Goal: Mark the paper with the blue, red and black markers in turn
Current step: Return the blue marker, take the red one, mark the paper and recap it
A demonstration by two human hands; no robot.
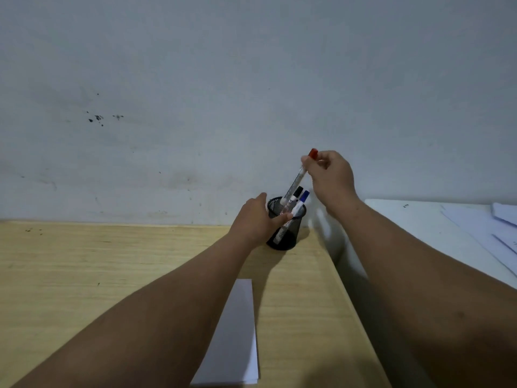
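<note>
Red marker (297, 179): pinched at cap end by right hand (331, 180), tip at rim of mesh cup (288, 236); blue (302, 199) & black (296, 193) inside. Left hand (256, 219) wrapped round cup. Paper (233, 337) near, on desk (84, 270). Risk: cap-end grip may pull cap off; cup tips w/o left-hand hold

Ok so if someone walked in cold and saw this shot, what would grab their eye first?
Probably the right hand, raised in front of the grey wall, pinching the red-capped marker with its lower end at the mouth of the black mesh cup. The left hand grips that cup at the wooden desk's back edge, while white paper lies nearer, between the forearms.
</note>
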